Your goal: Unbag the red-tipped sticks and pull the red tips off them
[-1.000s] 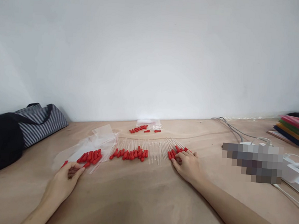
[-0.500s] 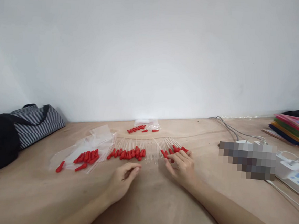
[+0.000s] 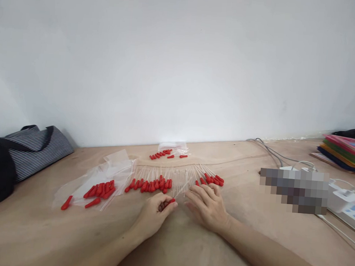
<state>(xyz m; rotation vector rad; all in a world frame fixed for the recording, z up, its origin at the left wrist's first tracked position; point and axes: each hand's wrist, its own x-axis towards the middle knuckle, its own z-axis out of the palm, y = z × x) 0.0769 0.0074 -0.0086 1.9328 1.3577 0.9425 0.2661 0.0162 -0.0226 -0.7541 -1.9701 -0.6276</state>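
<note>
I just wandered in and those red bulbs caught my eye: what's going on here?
A person's left hand holds a red dropper bulb, with a thin clear tube slanting up from it toward the right hand; whether that hand grips the tube is hard to tell. Beyond the hands, red-bulbed droppers lie in two groups, with bare tubes between them. A pile of loose red bulbs lies to the left, on clear plastic bags.

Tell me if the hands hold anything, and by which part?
The left hand grips a red bulb by its body, one end poking out; what the right hand holds, I can't tell.
</note>
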